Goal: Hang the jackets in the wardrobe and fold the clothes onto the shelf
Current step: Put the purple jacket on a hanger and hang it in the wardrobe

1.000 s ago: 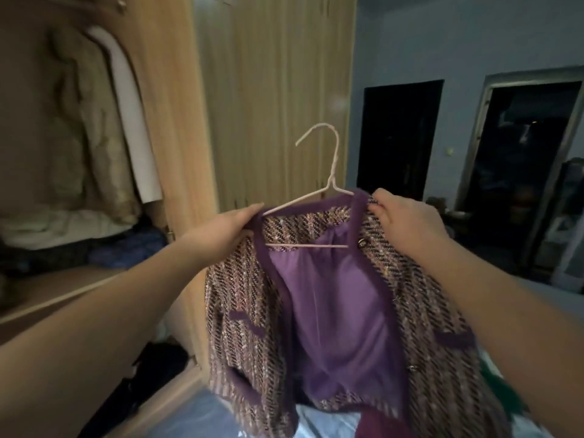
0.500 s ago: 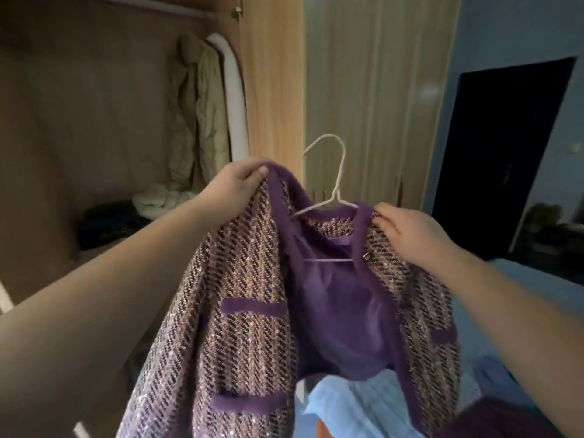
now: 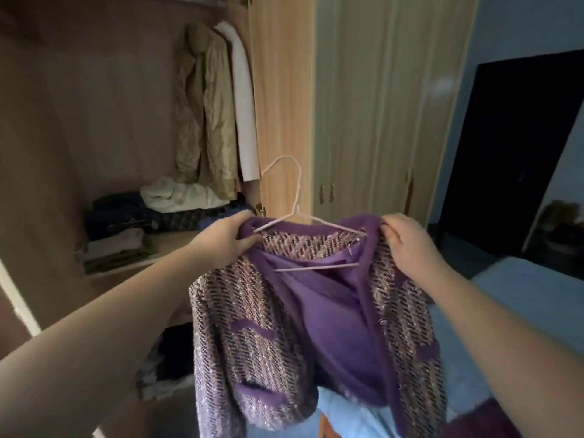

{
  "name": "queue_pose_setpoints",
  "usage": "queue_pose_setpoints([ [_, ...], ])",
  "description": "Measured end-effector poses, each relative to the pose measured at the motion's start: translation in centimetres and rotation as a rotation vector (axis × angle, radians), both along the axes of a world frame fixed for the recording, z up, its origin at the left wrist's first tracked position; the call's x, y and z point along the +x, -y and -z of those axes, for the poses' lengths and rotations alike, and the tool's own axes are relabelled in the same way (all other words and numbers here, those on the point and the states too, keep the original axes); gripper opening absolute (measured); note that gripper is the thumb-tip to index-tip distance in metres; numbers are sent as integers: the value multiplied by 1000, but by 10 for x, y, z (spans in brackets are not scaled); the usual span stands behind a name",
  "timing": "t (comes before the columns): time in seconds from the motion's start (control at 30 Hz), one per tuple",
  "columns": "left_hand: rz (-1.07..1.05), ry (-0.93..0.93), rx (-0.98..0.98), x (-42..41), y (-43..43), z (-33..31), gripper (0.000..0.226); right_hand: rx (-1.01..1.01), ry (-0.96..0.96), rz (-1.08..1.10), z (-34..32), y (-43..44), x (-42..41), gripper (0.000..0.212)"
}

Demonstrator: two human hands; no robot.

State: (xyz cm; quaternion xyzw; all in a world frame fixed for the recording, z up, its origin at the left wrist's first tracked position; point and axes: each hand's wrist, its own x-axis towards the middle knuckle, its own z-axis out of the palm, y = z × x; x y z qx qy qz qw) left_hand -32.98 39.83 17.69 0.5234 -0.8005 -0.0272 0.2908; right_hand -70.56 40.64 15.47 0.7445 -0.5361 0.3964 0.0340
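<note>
The purple tweed jacket (image 3: 284, 317) hangs on a thin white wire hanger (image 3: 295, 216), held up in front of the wardrobe (image 3: 281, 90), just right of its open compartment. The left hand (image 3: 226, 238) grips the collar at the jacket's left shoulder, fingers curled round the purple trim where the hanger's arm ends. The right hand (image 3: 407, 245) pinches the trim at the other shoulder. Nothing grips the hanger itself; its hook stands free above the collar, level with the wardrobe's door edge.

Inside the wardrobe, a khaki coat (image 3: 208, 105) and a white garment (image 3: 243, 99) hang against the right wall of the compartment, and folded clothes (image 3: 126, 235) sit on the shelf (image 3: 164, 251) below them.

The risks look fairly plain. The jacket seems to sit loosely on the wire, so a tilt while lifting could let one shoulder slide off. Since the hands hold fabric and not the hook, the hook may swing and miss the rail, whose position is barely visible at the top of the compartment. The heavy front panels could also catch on the door edge on the way in.
</note>
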Motion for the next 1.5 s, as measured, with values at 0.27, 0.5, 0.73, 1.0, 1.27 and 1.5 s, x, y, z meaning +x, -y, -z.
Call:
queue_pose_setpoints([
  [0.27, -16, 239, 101, -27, 2, 1, 15, 130, -66, 335, 28, -10, -2, 14],
  [0.5, -17, 102, 17, -109, -18, 23, 13, -1, -39, 284, 46, -41, 86, 10],
  [0.73, -121, -215, 46, -72, 6, 32, 17, 168, 112, 89, 72, -48, 93, 7],
  [1.0, -56, -332, -82, -43, 14, 7, 19, -149, -18, 242, 24, -17, 36, 23],
  [1.27, 39, -252, -54, -36, 35, -11, 24, 107, -404, -56, 8, 68, 10, 10],
  [1.5, -148, 38, -61, -1, 61, -44, 12, 80, -431, -273, -4, 137, 18, 15],
])
